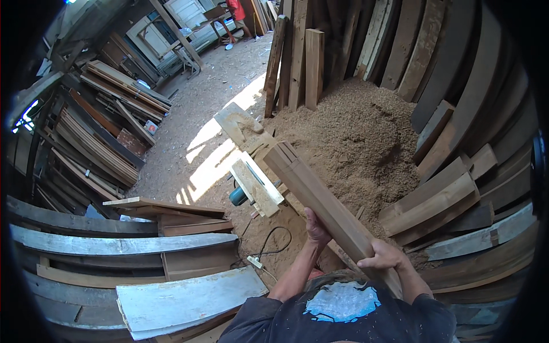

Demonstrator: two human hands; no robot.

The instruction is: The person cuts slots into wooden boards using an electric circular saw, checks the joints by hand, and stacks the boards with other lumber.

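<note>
A long, thick wooden beam (320, 194) slants from my body toward the far left, with slots cut in its far end. Against its left side rests my left hand (316, 228), thumb up and the other fingers partly hidden beneath the wood. My right hand (386, 255) grips the beam closer to my body, from its right side. Just beyond and left of the beam's far end stands a low bench machine with a pale wooden board (255, 187) and a green motor housing (238, 196). Farther out lies a flat board sprinkled with sawdust (237, 123).
A large heap of shavings (360, 137) rises right of the beam. Planks (426, 51) lean along the right and back, and more timber (97, 137) is stacked left. A power strip (255, 262) with a black cable lies near my left arm. A person in red (236, 10) stands far off.
</note>
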